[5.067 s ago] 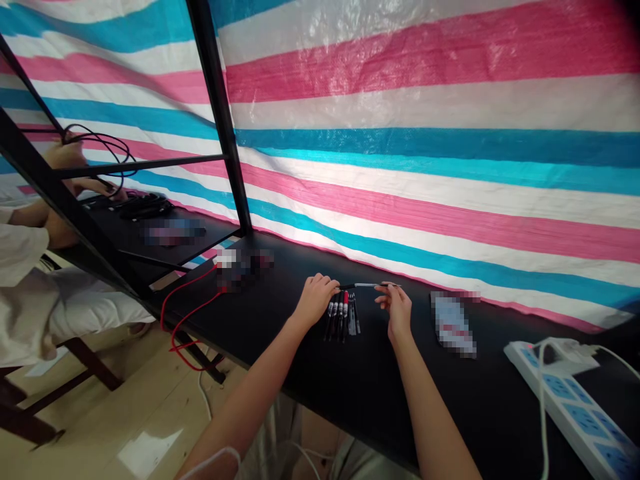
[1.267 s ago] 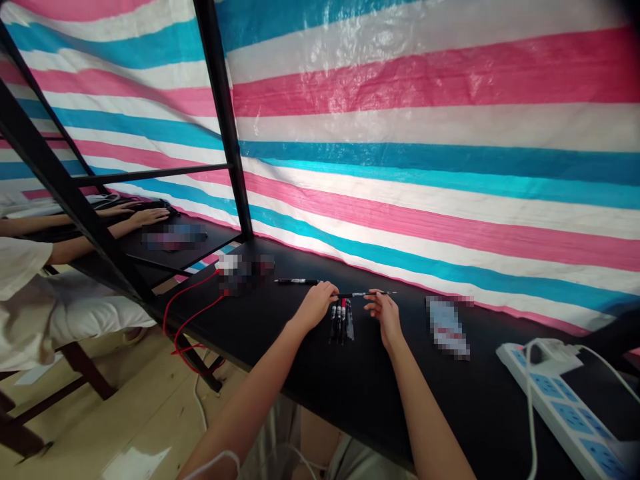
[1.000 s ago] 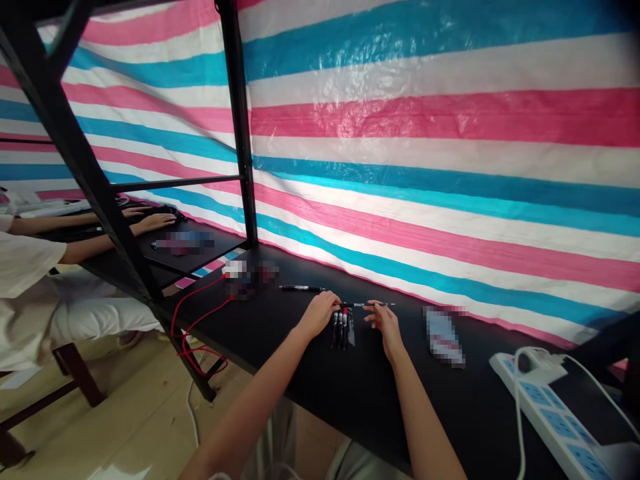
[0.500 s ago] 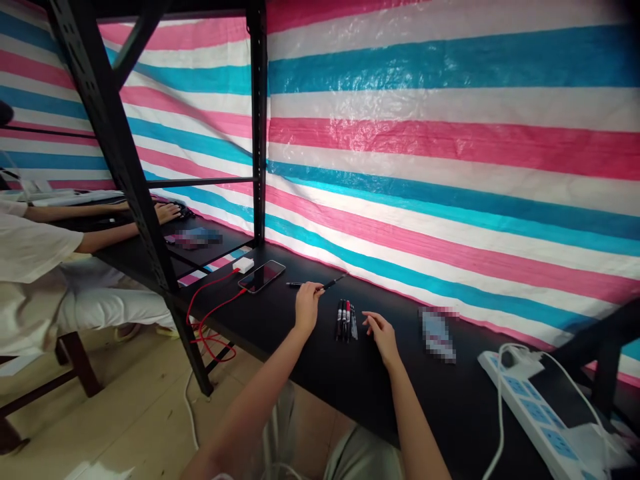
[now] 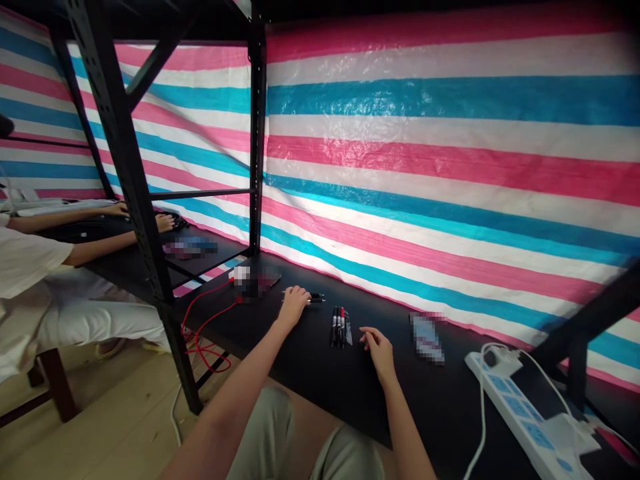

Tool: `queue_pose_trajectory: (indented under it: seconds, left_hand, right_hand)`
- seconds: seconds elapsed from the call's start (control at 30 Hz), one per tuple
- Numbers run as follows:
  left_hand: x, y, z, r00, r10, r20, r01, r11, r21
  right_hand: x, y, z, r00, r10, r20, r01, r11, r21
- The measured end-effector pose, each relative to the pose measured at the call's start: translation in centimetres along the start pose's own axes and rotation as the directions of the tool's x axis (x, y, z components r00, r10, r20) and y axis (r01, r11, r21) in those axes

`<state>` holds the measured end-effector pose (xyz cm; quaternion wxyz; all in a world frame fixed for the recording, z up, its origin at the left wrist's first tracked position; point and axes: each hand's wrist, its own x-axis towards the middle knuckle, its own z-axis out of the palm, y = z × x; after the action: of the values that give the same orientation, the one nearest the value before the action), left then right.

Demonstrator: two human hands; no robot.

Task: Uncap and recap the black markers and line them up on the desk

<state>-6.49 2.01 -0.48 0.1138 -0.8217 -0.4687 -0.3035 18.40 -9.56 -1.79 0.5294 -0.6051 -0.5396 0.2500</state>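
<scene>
Black pens (2) (image 5: 319, 301) lie under bent left fingers (image 5: 301, 295), grip unclear; right fingers (image 5: 371, 332) half-curled, empty.

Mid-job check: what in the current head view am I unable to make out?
All in the head view:
Middles of the two pens: hidden by the left hand, so grip or mere contact is unclear.
Print on the grouped pens: too small to read.
Pale object beyond the right hand: pixelated, details lost.
Power strip: near end cut off by the bottom edge.
</scene>
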Motion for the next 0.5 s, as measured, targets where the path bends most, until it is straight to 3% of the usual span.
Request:
queue_pose_trajectory:
  seconds: [0.5]
  left_hand:
    - [1.5, -1.1, 1.1, 0.999, -0.012, 0.038, 0.013, 0.999, -0.029]
  right_hand:
    - [-0.6, -0.3, 0.0, 1.0, 0.013, 0.017, -0.011, 0.993, -0.121]
